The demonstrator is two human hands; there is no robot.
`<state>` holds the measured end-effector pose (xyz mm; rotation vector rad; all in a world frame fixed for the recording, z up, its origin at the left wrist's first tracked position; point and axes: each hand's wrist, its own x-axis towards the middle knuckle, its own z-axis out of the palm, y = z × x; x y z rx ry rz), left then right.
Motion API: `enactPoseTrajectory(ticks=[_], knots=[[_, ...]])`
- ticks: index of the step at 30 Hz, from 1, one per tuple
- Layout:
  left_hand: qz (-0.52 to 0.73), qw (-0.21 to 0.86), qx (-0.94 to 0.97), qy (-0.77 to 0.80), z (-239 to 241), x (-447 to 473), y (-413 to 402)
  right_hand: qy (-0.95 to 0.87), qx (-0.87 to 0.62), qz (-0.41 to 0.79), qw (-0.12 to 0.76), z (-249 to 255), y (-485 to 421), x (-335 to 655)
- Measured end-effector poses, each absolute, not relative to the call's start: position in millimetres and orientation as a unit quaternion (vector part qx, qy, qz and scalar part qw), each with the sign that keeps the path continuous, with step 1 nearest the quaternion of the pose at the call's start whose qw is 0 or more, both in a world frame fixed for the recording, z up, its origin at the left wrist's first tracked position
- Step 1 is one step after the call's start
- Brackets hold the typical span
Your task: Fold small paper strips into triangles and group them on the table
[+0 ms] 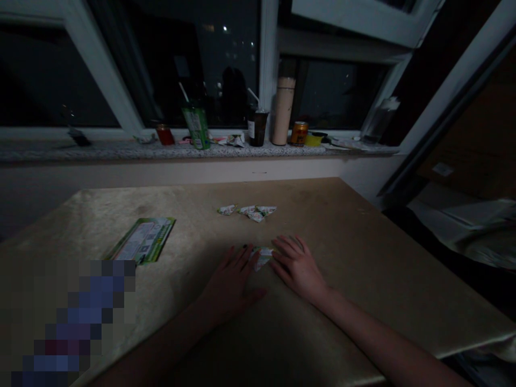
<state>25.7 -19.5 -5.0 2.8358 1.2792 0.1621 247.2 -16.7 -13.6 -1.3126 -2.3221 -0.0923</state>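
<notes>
A small triangle of folded printed paper or wrapper (pixel 263 258) lies on the table between my two hands. My left hand (pixel 234 277) rests flat with its fingers spread, the fingertips at the left edge of that triangle. On the other side, my right hand (pixel 297 264) lies palm down, fingers extended, its index and middle fingertips touching or nearly touching the right corner. Farther back sits a group of similar folded triangles (pixel 256 213), with one more triangle (pixel 227 209) just left of them. Neither hand grasps anything.
A green printed packet (pixel 147 240) lies at the left, beside a pixelated area. Behind the table (pixel 322 215), the granite windowsill (pixel 137 154) carries a green can (pixel 196 128), a dark cup with a straw (pixel 258 129), a tall pink bottle (pixel 284 112) and an orange can (pixel 299 134).
</notes>
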Motion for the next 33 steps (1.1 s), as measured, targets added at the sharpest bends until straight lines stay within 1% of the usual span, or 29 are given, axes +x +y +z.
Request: enactPoseTrajectory(ticks=[6, 11, 21, 27, 33], knots=[[0.061, 0.010, 0.909, 0.413, -5.4, 25.9, -19.6, -0.848, -0.476, -0.040, 0.232, -11.8, -18.8, 245.8], [0.050, 0.010, 0.910, 0.411, -4.6, 27.0, -19.4, -0.856, -0.471, -0.032, 0.212, -12.6, -17.7, 246.4], [0.058, -0.032, 0.875, 0.480, -4.5, 24.3, -25.2, -0.850, -0.483, -0.026, 0.209, -12.3, -17.3, 246.9], [0.058, -0.076, 0.860, 0.501, -4.5, 26.9, -29.3, -0.847, -0.487, -0.030, 0.211, -14.0, -17.1, 247.1], [0.045, -0.091, 0.860, 0.500, -6.6, 27.3, -30.9, -0.844, -0.488, -0.036, 0.220, -15.5, -17.0, 248.3]])
